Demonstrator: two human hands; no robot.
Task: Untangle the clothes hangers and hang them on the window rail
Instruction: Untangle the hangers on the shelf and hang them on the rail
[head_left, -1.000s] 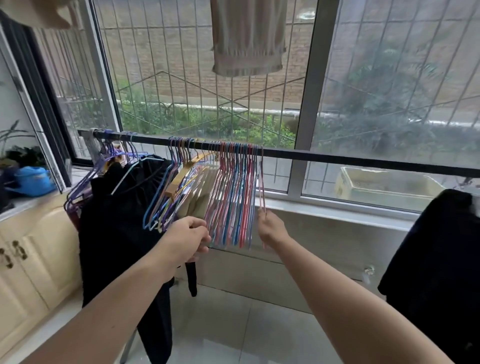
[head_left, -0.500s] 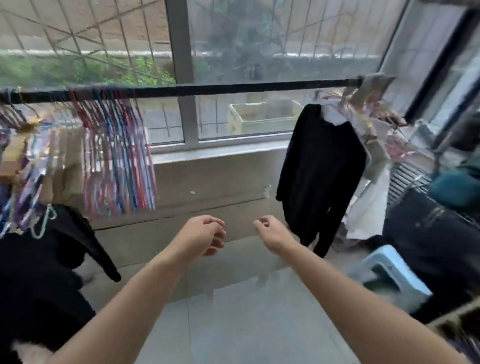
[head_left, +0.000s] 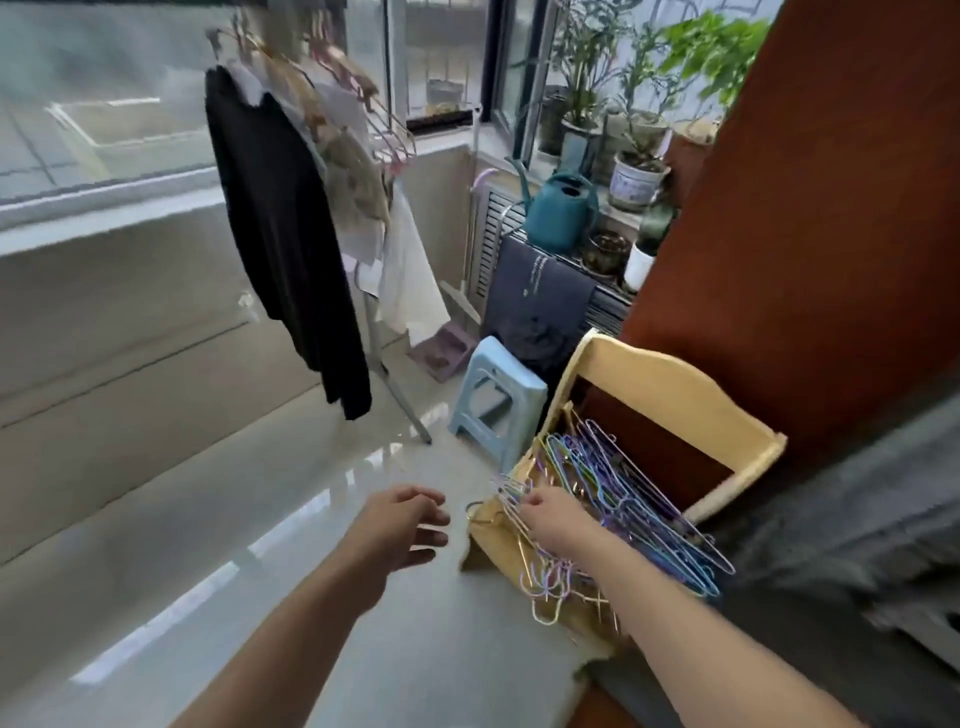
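Wire hangers (head_left: 618, 499) tangled on chair (head_left: 675, 384); I'm seeing right grip (head_left: 550, 517) pinching one, left grip (head_left: 402, 527) hovering released beside it.

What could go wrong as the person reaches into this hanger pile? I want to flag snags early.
1. The wire hangers lie interlocked on the wooden chair; pulling one with the right hand could drag several along.
2. Hooks overhang the seat's front edge, so a tug might spill hangers onto the floor.
3. The left hand is open and apart from the pile, so nothing steadies it.
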